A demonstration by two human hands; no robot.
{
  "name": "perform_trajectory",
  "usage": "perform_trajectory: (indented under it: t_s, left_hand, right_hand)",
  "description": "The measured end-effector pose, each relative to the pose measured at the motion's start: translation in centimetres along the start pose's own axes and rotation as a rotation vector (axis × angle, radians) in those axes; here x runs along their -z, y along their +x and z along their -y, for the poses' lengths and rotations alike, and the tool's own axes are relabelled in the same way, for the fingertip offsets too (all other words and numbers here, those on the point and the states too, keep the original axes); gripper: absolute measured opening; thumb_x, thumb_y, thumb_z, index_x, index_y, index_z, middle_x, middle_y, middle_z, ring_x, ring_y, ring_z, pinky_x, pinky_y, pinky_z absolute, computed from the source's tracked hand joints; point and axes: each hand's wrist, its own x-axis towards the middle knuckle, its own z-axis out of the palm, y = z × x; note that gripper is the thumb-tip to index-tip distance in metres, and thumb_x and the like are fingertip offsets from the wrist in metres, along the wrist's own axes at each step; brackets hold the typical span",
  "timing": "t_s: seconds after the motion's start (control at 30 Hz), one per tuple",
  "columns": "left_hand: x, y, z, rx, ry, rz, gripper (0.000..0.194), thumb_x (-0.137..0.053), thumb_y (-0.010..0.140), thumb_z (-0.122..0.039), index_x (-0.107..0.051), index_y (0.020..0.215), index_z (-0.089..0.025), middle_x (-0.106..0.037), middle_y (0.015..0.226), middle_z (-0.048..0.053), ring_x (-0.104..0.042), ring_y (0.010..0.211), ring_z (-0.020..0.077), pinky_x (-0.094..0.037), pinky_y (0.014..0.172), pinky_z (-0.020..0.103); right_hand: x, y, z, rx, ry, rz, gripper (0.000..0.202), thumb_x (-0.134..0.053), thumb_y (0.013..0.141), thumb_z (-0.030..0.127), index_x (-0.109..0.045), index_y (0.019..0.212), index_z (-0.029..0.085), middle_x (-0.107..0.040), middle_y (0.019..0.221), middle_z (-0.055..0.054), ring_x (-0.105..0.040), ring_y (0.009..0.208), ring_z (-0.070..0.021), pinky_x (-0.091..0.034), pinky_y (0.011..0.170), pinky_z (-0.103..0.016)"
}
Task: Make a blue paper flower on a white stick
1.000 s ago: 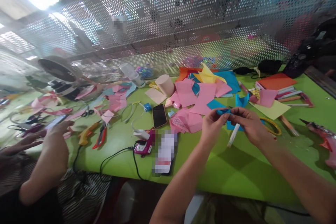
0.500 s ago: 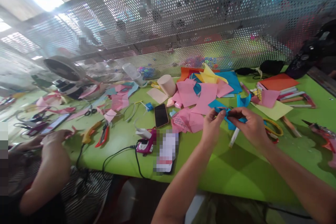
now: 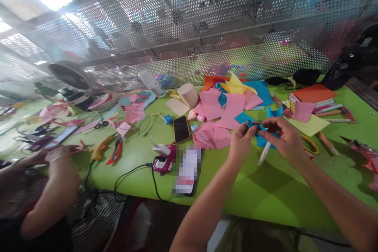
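Between the fingertips of both hands is a small piece of blue paper (image 3: pixel 251 123), mostly hidden by the fingers. My left hand (image 3: pixel 240 139) pinches it from the left, and my right hand (image 3: pixel 280 134) grips it from the right. More blue paper (image 3: pixel 264 141) lies beneath the hands. A white stick-like tool (image 3: pixel 265 153) rests on the table just below my right hand. Pink paper sheets (image 3: pixel 214 136) spread out to the left of my left hand. A yellow-handled pair of scissors (image 3: pixel 310 145) is partly hidden behind my right hand.
On the green table (image 3: pixel 265 197) lie a dark phone (image 3: pixel 181 129), a lit phone (image 3: pixel 188 171), a purple power strip (image 3: pixel 165 161), red pliers (image 3: pixel 114 151) and a yellow glue gun (image 3: pixel 100 147). Pens (image 3: pixel 330 108) sit at right. A co-worker's hand (image 3: pixel 60 153) is at left.
Both my hands have shifted slightly to the right with the blue paper, and the fingers have changed their hold a little. The co-worker's arms have moved slightly.
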Motion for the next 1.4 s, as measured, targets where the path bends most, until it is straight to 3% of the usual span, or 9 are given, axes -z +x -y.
perform_trajectory:
  t_s: [0.23,0.5,0.63,0.87,1.0,1.17,1.3,1.4]
  left_hand:
    - [-0.3,-0.1,-0.1,0.037,0.064,0.056,0.050,-0.087,0.083,-0.059,-0.082,0.108,-0.016,-0.078,0.092,0.008,-0.070,0.086,0.0179,-0.054,0.080,0.030]
    - [-0.5,0.0,0.2,0.001,0.152,0.089,0.043,-0.083,0.088,-0.051,-0.078,0.111,-0.014,-0.075,0.087,0.006,-0.067,0.078,0.0161,-0.056,0.078,0.030]
    - [-0.7,-0.1,0.5,-0.023,0.194,0.073,0.034,-0.079,0.093,-0.048,-0.074,0.103,-0.016,-0.074,0.086,0.005,-0.067,0.079,0.0158,-0.055,0.079,0.030]
    - [-1.0,-0.3,0.5,-0.024,0.133,0.030,0.039,-0.080,0.090,-0.053,-0.063,0.087,-0.018,-0.065,0.080,0.001,-0.059,0.075,0.0136,-0.050,0.073,0.027]
    - [-0.5,-0.2,0.4,-0.085,0.289,0.004,0.028,-0.078,0.093,-0.044,-0.065,0.089,-0.019,-0.067,0.080,0.001,-0.058,0.074,0.0143,-0.048,0.072,0.027]
    - [0.3,-0.2,0.1,-0.201,0.489,-0.041,0.012,-0.080,0.090,-0.028,-0.073,0.096,-0.021,-0.075,0.088,0.004,-0.065,0.081,0.0189,-0.050,0.080,0.030]
    - [0.3,-0.6,0.0,-0.273,0.654,-0.059,0.019,-0.080,0.083,-0.013,-0.076,0.098,-0.023,-0.077,0.096,0.006,-0.067,0.092,0.0242,-0.051,0.088,0.035]
    - [0.2,-0.8,0.1,-0.291,0.740,-0.067,0.024,-0.079,0.079,-0.007,-0.075,0.096,-0.024,-0.076,0.099,0.006,-0.066,0.096,0.0257,-0.051,0.091,0.037]
  right_hand:
    - [0.3,0.0,0.5,0.111,-0.145,0.033,0.014,-0.071,0.099,0.041,-0.076,0.096,0.028,-0.076,0.097,-0.007,-0.072,0.086,-0.0265,-0.059,0.078,-0.042]
    - [0.3,0.0,0.5,0.049,-0.092,-0.004,0.013,-0.070,0.096,0.036,-0.073,0.088,0.027,-0.070,0.084,-0.004,-0.066,0.077,-0.0236,-0.053,0.071,-0.039]
    - [0.2,-0.2,0.7,0.092,-0.112,-0.014,0.011,-0.070,0.097,0.033,-0.070,0.087,0.027,-0.067,0.082,-0.003,-0.063,0.076,-0.0230,-0.050,0.070,-0.038]
    - [0.5,-0.2,1.2,0.159,-0.181,0.018,0.013,-0.068,0.098,0.035,-0.069,0.087,0.028,-0.067,0.084,-0.004,-0.064,0.078,-0.0248,-0.052,0.072,-0.040]
    - [0.6,0.0,0.9,0.125,-0.110,0.052,0.010,-0.069,0.097,0.035,-0.071,0.089,0.028,-0.069,0.086,-0.004,-0.065,0.080,-0.0247,-0.053,0.074,-0.040]
    - [0.5,-0.1,0.5,-0.038,0.041,0.145,0.019,-0.071,0.098,0.042,-0.072,0.111,0.028,-0.075,0.101,-0.005,-0.071,0.090,-0.0256,-0.057,0.078,-0.039]
    - [0.3,0.0,0.5,-0.031,0.057,0.156,0.032,-0.082,0.091,0.047,-0.072,0.115,0.029,-0.077,0.108,-0.006,-0.074,0.097,-0.0279,-0.061,0.085,-0.043]
    - [0.4,0.2,0.6,0.032,-0.007,0.147,0.029,-0.085,0.088,0.047,-0.075,0.110,0.031,-0.077,0.109,-0.007,-0.074,0.098,-0.0298,-0.061,0.091,-0.048]
